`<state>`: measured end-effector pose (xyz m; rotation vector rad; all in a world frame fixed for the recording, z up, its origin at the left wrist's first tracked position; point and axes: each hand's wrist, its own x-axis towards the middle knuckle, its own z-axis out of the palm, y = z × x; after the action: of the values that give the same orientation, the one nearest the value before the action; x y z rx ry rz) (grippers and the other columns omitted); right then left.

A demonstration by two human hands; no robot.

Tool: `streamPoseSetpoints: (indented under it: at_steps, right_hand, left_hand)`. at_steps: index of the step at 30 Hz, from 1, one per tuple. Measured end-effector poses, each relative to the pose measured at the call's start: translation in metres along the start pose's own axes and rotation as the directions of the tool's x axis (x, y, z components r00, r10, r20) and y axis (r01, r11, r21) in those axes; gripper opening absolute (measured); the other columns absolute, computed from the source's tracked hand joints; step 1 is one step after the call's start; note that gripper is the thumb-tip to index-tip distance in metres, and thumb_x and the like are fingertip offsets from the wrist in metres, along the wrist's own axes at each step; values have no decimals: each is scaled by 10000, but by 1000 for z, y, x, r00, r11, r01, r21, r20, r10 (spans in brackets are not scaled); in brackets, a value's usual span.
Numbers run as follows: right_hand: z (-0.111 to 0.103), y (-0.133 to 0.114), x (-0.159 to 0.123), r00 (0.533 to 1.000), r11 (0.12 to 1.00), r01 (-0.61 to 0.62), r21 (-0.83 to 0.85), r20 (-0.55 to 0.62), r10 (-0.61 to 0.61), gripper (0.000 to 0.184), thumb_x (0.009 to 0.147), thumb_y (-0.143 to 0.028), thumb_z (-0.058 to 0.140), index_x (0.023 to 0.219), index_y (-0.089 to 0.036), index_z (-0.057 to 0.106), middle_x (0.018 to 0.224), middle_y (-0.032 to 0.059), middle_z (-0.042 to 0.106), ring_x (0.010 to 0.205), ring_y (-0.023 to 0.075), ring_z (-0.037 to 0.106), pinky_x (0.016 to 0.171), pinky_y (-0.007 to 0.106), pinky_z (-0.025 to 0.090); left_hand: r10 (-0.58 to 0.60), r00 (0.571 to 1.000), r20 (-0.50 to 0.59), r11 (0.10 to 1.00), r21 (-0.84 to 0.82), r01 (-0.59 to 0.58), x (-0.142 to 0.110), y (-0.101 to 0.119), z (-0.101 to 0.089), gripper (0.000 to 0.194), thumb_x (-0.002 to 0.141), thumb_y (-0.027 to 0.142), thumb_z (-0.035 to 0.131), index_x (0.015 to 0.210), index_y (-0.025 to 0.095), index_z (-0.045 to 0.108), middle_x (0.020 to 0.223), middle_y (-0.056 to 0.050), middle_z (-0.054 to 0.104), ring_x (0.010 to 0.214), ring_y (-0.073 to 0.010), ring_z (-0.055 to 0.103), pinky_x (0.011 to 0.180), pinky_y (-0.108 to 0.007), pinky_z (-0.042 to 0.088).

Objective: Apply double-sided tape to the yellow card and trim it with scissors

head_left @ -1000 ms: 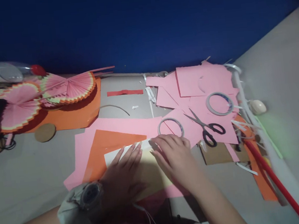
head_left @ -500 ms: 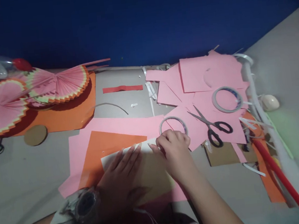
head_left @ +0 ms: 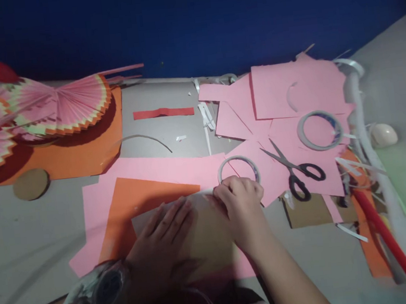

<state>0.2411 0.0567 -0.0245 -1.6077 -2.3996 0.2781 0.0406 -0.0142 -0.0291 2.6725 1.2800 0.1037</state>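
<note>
A pale yellow sheet of paper (head_left: 209, 228) lies in front of me over orange paper (head_left: 145, 194) and pink paper (head_left: 118, 170). My left hand (head_left: 166, 231) rests flat on the sheet's left part, fingers stretched out toward its far edge. At the far right edge of the sheet, my right hand (head_left: 239, 201) has its thumb and fingers pinched on the paper. Just beyond my right hand lies a roll of tape (head_left: 222, 174), partly hidden by the knuckles. A watch (head_left: 110, 287) is on my left wrist.
Black-handled scissors (head_left: 294, 169) and a second tape roll (head_left: 302, 134) lie on pink paper scraps (head_left: 236, 119) at right. Folded paper fans (head_left: 82, 104) and a cardboard disc (head_left: 31, 184) are at left. A red strip (head_left: 162, 112) lies at the back, a red stick (head_left: 390, 243) at far right.
The view has shifted slightly, so the side objects sit farther outward. Both hands stay on the yellow sheet, the right still pinching its far edge; less of the pale edge strip shows.
</note>
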Motion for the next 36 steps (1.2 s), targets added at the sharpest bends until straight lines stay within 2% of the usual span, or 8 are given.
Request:
streamPoseSetpoints:
  at_steps: [12, 36]
  right_hand:
    - [2, 2, -1, 1000, 1000, -23, 9, -3, 23, 163, 811, -327, 598, 729, -186, 591, 811, 38, 504, 810, 195, 408, 774, 365, 258]
    - [0, 0, 2, 1000, 999, -27, 22, -11, 27, 183, 829, -341, 575, 743, -180, 577, 812, 33, 498, 814, 192, 404, 756, 354, 254]
  left_hand:
    - [-12, 999, -33, 1000, -17, 11, 2, 0, 1, 693, 846, 579, 361, 1318, 75, 417, 1412, -139, 334, 1319, -288, 237, 1096, -425, 78]
    - [-13, 1000, -5, 1000, -14, 13, 3, 0, -2, 721, 845, 609, 333, 1350, 96, 380, 1441, -116, 285, 1347, -268, 175, 1107, -420, 36]
